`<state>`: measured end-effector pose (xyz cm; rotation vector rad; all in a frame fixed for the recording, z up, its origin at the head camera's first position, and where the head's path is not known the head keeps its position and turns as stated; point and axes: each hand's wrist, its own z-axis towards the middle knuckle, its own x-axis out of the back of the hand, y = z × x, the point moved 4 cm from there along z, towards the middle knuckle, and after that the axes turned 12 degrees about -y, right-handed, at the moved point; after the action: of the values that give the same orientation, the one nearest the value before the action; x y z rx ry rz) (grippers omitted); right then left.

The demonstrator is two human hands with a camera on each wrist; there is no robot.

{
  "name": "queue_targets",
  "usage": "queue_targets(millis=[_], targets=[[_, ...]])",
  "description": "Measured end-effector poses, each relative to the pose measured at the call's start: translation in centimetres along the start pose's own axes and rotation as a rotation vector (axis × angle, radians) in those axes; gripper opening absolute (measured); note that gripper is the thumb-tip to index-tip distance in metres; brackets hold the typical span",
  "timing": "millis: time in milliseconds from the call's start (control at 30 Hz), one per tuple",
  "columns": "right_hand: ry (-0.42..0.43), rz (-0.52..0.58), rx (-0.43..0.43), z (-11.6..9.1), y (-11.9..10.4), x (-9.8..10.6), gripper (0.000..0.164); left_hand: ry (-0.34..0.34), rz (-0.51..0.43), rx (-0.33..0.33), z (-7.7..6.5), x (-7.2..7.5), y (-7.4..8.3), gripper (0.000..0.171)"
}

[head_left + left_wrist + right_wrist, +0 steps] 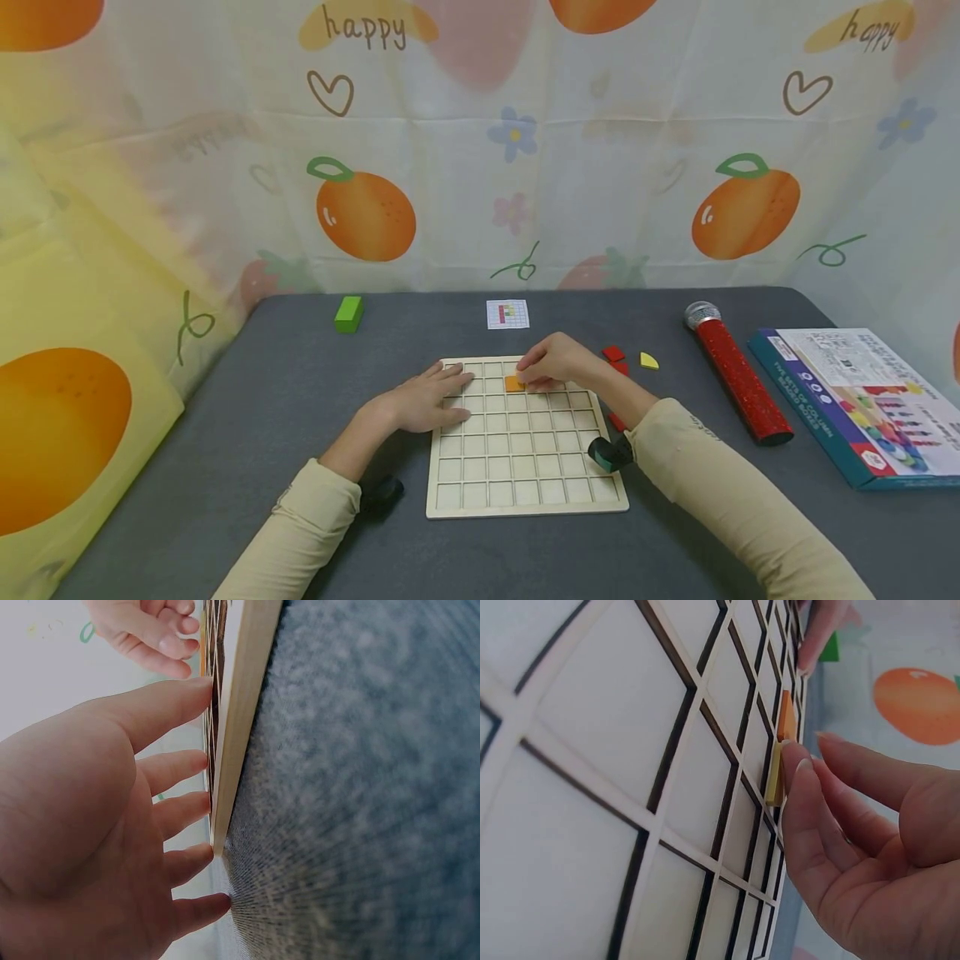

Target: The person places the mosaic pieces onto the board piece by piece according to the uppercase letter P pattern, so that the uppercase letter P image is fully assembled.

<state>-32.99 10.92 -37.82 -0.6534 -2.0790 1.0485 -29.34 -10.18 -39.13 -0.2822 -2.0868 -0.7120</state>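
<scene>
A pale wooden grid board (527,510) lies on the dark table. My left hand (423,398) is spread at its far left corner, fingers straight, with thumb and fingertips at the edge in the left wrist view. An orange square tile (513,384) sits in a cell near the far side. Beside it, a yellow tile (774,778) stands proud of the grid. My right hand (558,364) reaches over that spot and holds the yellow tile at its fingertips, fingers curled. In the head view the hand hides this tile.
Red tiles (613,353) lie right of the board, partly behind my right arm, near a yellow quarter-round piece (648,361). A patterned card (507,314) and a green block (348,314) are at the back. A red microphone (742,379) and a game box (862,400) occupy the right side.
</scene>
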Motion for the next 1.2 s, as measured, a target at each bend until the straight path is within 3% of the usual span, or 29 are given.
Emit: queue_targets(millis=[200,367,600,900,1200], targets=[[-0.03,0.009,0.019,-0.2,0.0,0.1,0.02,0.001,-0.003,-0.017,0.0,0.0,-0.1,0.065],[-0.11,0.017,0.066,-0.7,0.2,0.7,0.03,0.003,-0.004,-0.019,0.1,0.0,0.0,0.065],[-0.171,0.122,0.118,-1.6,1.1,2.5,0.041,0.003,-0.006,-0.028,-0.2,0.1,0.1,0.065],[-0.107,0.265,0.125,-2.6,2.6,4.6,0.047,0.001,-0.012,-0.038,-0.3,0.1,0.0,0.065],[-0.064,0.262,0.135,-4.0,4.0,5.6,0.053,0.003,-0.013,-0.021,-0.3,0.1,0.0,0.065]])
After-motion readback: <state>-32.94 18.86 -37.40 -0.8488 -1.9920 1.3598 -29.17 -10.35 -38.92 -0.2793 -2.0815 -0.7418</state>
